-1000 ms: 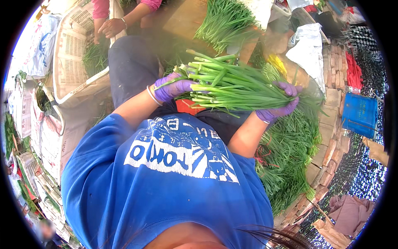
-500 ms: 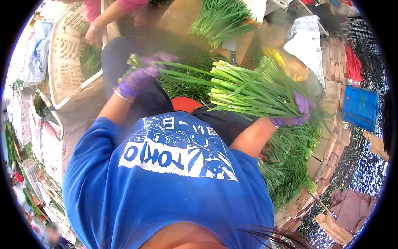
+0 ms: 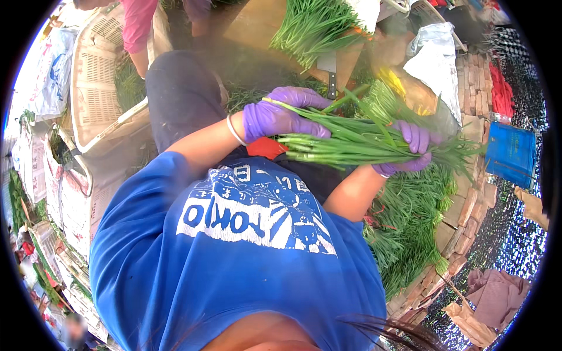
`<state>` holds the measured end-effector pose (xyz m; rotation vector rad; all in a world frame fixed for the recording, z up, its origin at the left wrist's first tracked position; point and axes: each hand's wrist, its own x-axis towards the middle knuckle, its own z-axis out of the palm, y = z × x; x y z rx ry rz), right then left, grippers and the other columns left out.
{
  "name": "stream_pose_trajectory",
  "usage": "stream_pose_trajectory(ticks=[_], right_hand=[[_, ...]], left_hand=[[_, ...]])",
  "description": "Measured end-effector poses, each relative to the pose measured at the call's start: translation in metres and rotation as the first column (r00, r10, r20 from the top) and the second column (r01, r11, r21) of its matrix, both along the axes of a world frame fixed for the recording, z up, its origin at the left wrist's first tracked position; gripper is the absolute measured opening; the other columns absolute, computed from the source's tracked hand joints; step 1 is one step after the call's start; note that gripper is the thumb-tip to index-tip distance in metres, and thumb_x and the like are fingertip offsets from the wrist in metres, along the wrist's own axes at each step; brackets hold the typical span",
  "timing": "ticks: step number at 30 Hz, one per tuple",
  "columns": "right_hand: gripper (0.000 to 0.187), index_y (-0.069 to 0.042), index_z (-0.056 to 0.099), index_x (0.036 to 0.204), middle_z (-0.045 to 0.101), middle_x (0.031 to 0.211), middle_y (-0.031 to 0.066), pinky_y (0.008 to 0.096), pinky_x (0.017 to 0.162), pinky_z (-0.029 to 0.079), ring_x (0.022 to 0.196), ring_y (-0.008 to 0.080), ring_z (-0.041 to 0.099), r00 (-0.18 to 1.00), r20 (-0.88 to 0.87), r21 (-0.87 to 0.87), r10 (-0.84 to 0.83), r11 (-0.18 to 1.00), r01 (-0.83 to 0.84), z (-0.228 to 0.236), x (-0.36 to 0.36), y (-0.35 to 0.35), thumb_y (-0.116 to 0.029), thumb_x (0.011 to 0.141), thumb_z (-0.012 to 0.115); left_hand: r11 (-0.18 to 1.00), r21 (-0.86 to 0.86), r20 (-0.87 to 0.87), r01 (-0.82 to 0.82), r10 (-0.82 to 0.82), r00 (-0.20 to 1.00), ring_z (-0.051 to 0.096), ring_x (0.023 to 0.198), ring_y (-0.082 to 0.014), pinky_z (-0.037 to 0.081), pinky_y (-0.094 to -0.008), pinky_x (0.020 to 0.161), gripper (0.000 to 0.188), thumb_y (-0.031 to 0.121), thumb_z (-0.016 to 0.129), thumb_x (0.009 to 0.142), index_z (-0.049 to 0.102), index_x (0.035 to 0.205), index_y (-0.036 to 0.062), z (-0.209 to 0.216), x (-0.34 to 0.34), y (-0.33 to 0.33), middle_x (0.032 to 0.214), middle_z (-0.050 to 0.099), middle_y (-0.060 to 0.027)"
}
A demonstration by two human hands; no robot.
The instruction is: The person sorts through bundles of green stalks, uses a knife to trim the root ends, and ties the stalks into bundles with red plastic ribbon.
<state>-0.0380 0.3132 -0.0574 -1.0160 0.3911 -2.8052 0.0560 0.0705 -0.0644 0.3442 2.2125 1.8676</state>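
A bunch of green garlic chives (image 3: 351,143) lies across my lap, pale stalk ends to the left and leaf tips to the right. My right hand (image 3: 414,146), in a purple glove, is closed around the leafy end. At the stalk end my left hand (image 3: 287,114), also gloved in purple, has its fingers and thumb on either side of some stalks; its fingertips are partly hidden among them. A knife (image 3: 331,82) with a dark handle rests on a board (image 3: 252,38) beyond the bunch, beside another pile of chives (image 3: 316,32).
A large heap of chives (image 3: 410,225) lies on the brick ground at my right. On the left stands a cream plastic crate (image 3: 96,88), where a co-worker's pink-sleeved arm (image 3: 139,29) reaches in. A blue container (image 3: 509,153) is at far right.
My left hand has moved right, from out over my knee with pulled strands back to the bunch. My right hand stays on the leafy end. The co-worker's arm has shifted at the crate.
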Motion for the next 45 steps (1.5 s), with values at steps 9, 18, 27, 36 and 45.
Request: stream_pose_trajectory(ticks=[9, 18, 27, 36, 45], right_hand=[[0.032, -0.011, 0.052, 0.108, 0.045, 0.066, -0.0055, 0.0230, 0.067, 0.036, 0.062, 0.0065, 0.044, 0.994, 0.077, -0.106, -0.078, 0.991, 0.086, -0.011, 0.006, 0.003, -0.013, 0.076, 0.054], [0.035, -0.013, 0.052, 0.109, 0.052, 0.069, -0.0058, 0.0242, 0.066, 0.038, 0.062, 0.0071, 0.050, 0.967, -0.239, -0.200, -0.084, 0.979, 0.035, 0.006, -0.001, 0.027, -0.015, 0.075, 0.061], [0.034, -0.013, 0.051, 0.108, 0.049, 0.065, -0.0059, 0.0235, 0.063, 0.037, 0.058, 0.0068, 0.048, 0.937, -0.329, -0.118, 0.114, 0.980, -0.161, 0.015, -0.004, -0.014, -0.014, 0.075, 0.060], [0.032, -0.010, 0.054, 0.105, 0.050, 0.069, -0.0073, 0.0232, 0.070, 0.038, 0.064, 0.0063, 0.048, 1.000, 0.026, -0.091, 0.008, 0.996, -0.005, 0.003, 0.009, 0.014, -0.014, 0.074, 0.058], [0.034, -0.011, 0.052, 0.108, 0.051, 0.069, -0.0081, 0.0219, 0.068, 0.038, 0.062, 0.0050, 0.049, 0.988, -0.082, -0.282, -0.130, 0.954, 0.102, 0.004, 0.000, 0.047, -0.013, 0.074, 0.059]], left_hand=[[0.510, 0.807, 0.322, -0.298, 0.044, 0.946, 0.054, 0.100, -0.0279, 0.040, -0.0409, 0.091, 0.036, 0.032, 0.040, 0.091, 0.057, 0.104, 0.0024, -0.032, 0.012, -0.005, 0.095, 0.062, -0.0125], [0.619, -0.778, -0.091, -0.111, 0.064, 0.994, 0.054, 0.099, -0.0270, 0.040, -0.0383, 0.086, 0.037, 0.030, 0.056, 0.081, 0.054, 0.109, 0.0072, -0.023, 0.036, -0.091, 0.095, 0.060, -0.0098], [0.942, -0.229, -0.817, -0.246, -0.048, 0.575, 0.057, 0.087, -0.0253, 0.047, -0.0383, 0.074, 0.038, 0.019, 0.069, 0.063, 0.059, 0.098, 0.0065, 0.001, 0.006, 0.019, 0.099, 0.058, -0.0063], [0.730, 0.682, 0.073, -0.046, -0.005, 0.997, 0.058, 0.073, -0.0174, 0.043, -0.0341, 0.084, 0.021, 0.019, 0.052, 0.084, 0.059, 0.079, 0.0005, 0.002, 0.026, 0.012, 0.076, 0.061, -0.0087], [0.992, -0.107, 0.250, -0.069, 0.094, 0.964, 0.055, 0.069, -0.0140, 0.044, -0.0217, 0.064, 0.029, 0.025, 0.055, 0.081, 0.060, 0.093, -0.0012, -0.037, 0.046, -0.108, 0.076, 0.059, -0.0083]])
